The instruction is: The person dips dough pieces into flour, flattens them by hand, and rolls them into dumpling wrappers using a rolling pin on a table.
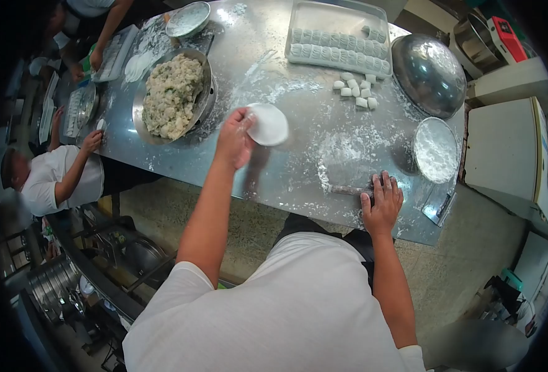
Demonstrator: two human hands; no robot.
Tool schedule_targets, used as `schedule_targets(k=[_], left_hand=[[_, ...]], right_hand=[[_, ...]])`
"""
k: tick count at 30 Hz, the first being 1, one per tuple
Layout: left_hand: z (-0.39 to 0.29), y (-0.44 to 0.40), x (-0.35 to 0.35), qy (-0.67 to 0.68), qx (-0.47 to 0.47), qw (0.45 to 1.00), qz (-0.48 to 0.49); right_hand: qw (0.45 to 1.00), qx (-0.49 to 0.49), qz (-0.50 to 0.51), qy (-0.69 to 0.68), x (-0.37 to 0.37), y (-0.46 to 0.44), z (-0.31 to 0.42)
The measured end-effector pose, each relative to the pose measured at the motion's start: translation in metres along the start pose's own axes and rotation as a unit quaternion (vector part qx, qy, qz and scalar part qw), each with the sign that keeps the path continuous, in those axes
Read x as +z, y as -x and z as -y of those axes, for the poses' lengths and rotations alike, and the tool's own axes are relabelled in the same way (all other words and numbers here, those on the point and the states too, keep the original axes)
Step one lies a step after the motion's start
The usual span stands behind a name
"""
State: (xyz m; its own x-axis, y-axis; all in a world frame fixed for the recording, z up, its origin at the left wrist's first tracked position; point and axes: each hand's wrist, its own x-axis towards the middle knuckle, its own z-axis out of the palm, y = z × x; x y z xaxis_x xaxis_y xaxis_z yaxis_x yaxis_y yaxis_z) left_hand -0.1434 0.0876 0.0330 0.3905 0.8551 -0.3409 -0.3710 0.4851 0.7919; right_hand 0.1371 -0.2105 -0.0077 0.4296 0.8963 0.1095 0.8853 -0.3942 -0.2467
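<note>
My left hand [235, 137] pinches the edge of a round white dough wrapper [269, 124] and holds it above the metal table [224, 74]. My right hand [382, 201] lies palm down, fingers stretched, over one end of a thin rolling pin [350, 190] near the table's front edge. Loose flour is spread around the pin. Several small dough pieces [356, 91] sit farther back. Left of my left hand stands a wide metal bowl heaped with chopped filling [173, 96]. A bowl of flour [436, 150] is right of my right hand.
A plastic tray [339, 69] of dumplings stands at the back, beside an upturned metal bowl [429, 75]. A flour bowl [187, 20] and stacked wrappers [138, 66] are at back left. Co-workers stand at left [69, 180] and top left. A metal scraper [438, 209] lies at the right corner.
</note>
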Motion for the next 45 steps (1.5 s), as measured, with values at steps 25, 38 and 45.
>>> schedule_targets(k=[25, 38, 45], left_hand=[[0.086, -0.106, 0.165, -0.709, 0.261, 0.648, 0.100], [0.087, -0.102, 0.229, -0.276, 0.029, 0.927, 0.251], [0.169, -0.079, 0.356, -0.559, 0.332, 0.595, 0.473]], right_hand=[[0.999, 0.017, -0.026, -0.029, -0.004, -0.001, 0.002], [0.997, 0.033, -0.040, -0.061, -0.005, 0.001, -0.003], [0.996, 0.025, -0.055, -0.061, -0.004, 0.001, -0.003]])
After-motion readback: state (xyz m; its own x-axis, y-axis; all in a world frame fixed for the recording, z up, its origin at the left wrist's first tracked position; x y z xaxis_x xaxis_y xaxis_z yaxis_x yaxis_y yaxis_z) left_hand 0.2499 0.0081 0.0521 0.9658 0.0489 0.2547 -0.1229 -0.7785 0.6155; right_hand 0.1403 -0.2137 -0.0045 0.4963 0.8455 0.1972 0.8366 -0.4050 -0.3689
